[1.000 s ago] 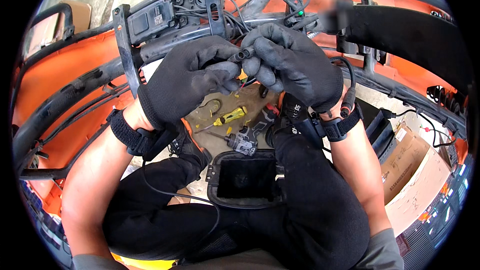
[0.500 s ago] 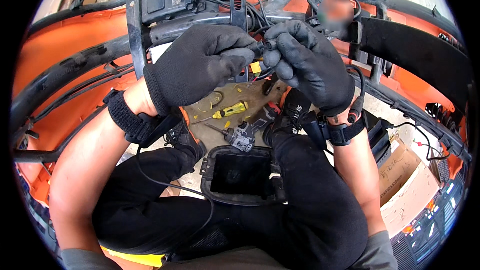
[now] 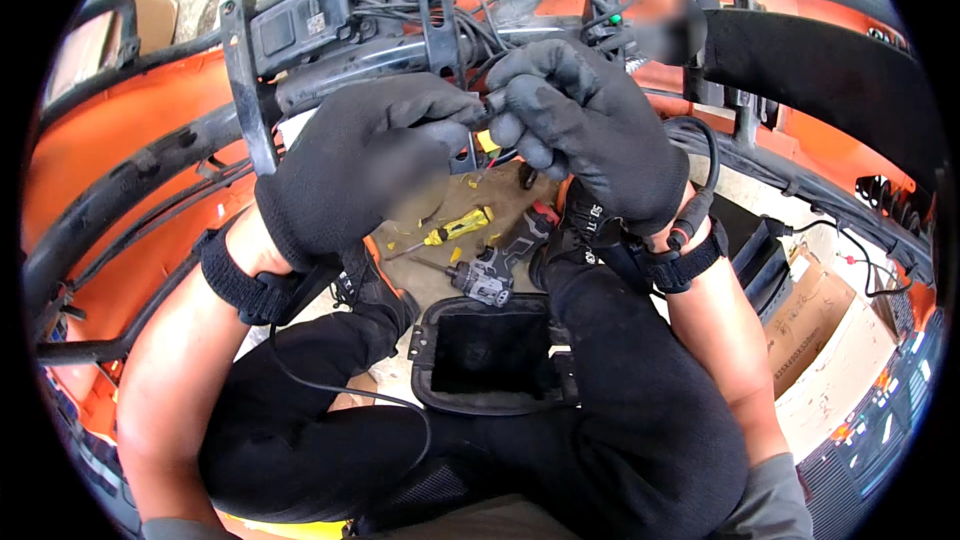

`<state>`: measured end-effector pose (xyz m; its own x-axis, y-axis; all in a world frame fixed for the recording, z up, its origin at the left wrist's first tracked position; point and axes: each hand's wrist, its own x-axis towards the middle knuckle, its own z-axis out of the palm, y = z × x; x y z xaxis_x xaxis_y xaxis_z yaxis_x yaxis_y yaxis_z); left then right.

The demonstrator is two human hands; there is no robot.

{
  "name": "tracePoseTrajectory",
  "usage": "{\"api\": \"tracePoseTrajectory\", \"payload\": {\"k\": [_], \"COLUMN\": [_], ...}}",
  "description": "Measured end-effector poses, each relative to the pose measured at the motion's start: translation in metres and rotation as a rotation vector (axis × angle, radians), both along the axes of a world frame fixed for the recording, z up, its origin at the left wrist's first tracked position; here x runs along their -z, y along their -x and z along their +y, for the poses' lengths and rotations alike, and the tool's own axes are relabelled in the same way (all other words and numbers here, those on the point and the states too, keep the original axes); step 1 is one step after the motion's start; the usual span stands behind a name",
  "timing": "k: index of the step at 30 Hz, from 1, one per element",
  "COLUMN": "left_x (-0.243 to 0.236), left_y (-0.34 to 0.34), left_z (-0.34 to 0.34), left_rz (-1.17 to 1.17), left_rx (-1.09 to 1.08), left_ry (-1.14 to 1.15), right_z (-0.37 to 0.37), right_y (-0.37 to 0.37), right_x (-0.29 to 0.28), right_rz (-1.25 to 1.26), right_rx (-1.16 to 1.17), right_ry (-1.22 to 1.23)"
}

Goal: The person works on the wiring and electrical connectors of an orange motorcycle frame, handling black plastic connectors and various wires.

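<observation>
Both my hands wear black work gloves and meet over the framework. Thumb and fingers of my left hand pinch a small black cable connector. My right hand closes on the same piece from the other side, its fingertips nearly touching the left ones. Much of the connector is hidden by the gloves, so I cannot tell whether it is one part or two joined. Just below the fingers hangs a yellow plug with thin wires. Behind the hands, black cables run along the frame.
Black metal tubes and orange panels surround me; a black box-shaped unit is mounted at the far left. Between my feet lie a yellow screwdriver and a cordless drill, near an open black bin. A cardboard box stands right.
My view has shifted, so the frame sits further left in the picture. Both hands keep their pinch on the connector, the right turned slightly and covering more of it.
</observation>
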<state>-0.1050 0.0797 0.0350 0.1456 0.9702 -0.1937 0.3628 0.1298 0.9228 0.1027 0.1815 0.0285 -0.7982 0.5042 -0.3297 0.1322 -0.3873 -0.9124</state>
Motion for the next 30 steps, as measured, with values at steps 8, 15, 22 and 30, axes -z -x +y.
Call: {"api": "tracePoseTrajectory", "payload": {"k": [8, 15, 22, 30], "left_x": [-0.008, -0.011, -0.004, -0.002], "left_y": [-0.006, -0.010, -0.005, -0.002], "left_z": [-0.003, -0.002, 0.001, 0.001], "left_rz": [-0.165, -0.174, 0.045, 0.061], "left_rx": [-0.091, -0.107, -0.038, -0.013], "left_ry": [0.198, 0.196, -0.020, -0.022], "right_z": [0.000, -0.001, -0.003, -0.004], "right_y": [-0.003, -0.005, -0.002, -0.002], "right_x": [-0.002, 0.004, 0.009, 0.008], "right_rz": [0.032, 0.062, 0.043, 0.010], "right_rx": [-0.009, -0.019, 0.011, 0.025], "right_ry": [0.002, -0.016, -0.057, -0.121]}}
